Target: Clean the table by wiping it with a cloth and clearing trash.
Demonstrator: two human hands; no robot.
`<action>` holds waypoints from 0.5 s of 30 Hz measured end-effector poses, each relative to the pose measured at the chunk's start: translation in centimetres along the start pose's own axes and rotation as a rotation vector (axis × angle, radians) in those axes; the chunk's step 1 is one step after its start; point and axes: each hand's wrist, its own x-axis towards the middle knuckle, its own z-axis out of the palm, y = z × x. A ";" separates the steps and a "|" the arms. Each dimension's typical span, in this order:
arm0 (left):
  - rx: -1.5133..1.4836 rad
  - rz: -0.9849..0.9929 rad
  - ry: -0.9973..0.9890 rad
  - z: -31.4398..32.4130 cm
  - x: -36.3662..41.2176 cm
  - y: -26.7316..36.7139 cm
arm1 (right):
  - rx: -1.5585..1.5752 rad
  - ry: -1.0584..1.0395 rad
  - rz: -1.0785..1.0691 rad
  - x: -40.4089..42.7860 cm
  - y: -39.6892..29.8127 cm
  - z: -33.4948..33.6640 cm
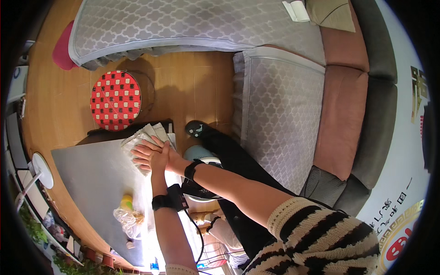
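Note:
My right hand [146, 151] lies flat, fingers spread, on a folded pale cloth [129, 141] at the corner of a grey-topped table [89, 172]. My left hand [160, 160] rests across the right one; its fingers overlap the right hand and are partly hidden. Both wrists wear black straps, and a small black device with a cable [178, 197] is on the left one. Nearer the table's bright edge stand a yellow-topped container [126, 201] and a crumpled clear plastic bag [125, 220], with a small brown object [130, 244] beside them.
A red checked round stool [116, 99] stands beyond the table. A sofa with grey patterned covers [282, 113] runs along the top and right. A blue-grey bin [197, 151] is beside my black-trousered leg [237, 154]. A white round-based stand [43, 170] is at left.

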 end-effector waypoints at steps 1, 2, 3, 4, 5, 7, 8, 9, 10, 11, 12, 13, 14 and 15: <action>-0.015 0.016 -0.005 0.5 -0.8 0.8 | -0.014 0.007 -0.010 -0.7 -0.6 -0.4; -0.017 0.038 -0.003 1.0 -1.7 1.4 | -0.025 0.013 -0.021 -1.5 -0.9 -0.9; -0.015 0.054 0.001 1.1 -2.5 1.8 | -0.024 0.027 -0.020 -2.2 -1.0 -1.2; -0.028 0.060 0.024 1.1 -3.1 2.3 | -0.029 0.035 -0.026 -2.7 -1.2 -1.6; -0.031 0.059 0.021 1.6 -3.5 1.7 | -0.026 0.042 -0.024 -3.3 -0.6 -1.8; -0.024 0.081 0.065 2.4 -3.8 0.6 | -0.015 0.059 -0.015 -4.4 0.2 -2.3; -0.024 0.079 0.117 3.1 -3.6 -0.5 | -0.005 0.060 -0.006 -4.8 0.9 -2.3; -0.023 0.089 0.110 3.2 -4.0 -0.1 | -0.007 0.064 -0.013 -5.3 0.7 -2.7; -0.060 0.102 0.126 3.4 -4.3 0.3 | -0.009 0.067 -0.021 -5.8 0.3 -3.1; -0.096 0.114 0.141 3.5 -4.6 0.7 | -0.015 0.069 -0.036 -6.4 -0.1 -3.6; -0.133 0.139 0.201 4.0 -4.7 0.4 | -0.009 0.073 -0.032 -6.7 0.2 -3.9; -0.122 0.133 0.200 4.3 -4.9 -0.2 | -0.005 0.073 -0.033 -7.1 0.6 -4.2; -0.118 0.146 0.232 4.7 -5.2 -0.8 | 0.000 0.073 -0.029 -7.5 1.0 -4.5; -0.118 0.161 0.264 5.1 -5.6 -1.1 | 0.004 0.073 -0.028 -7.9 1.2 -4.8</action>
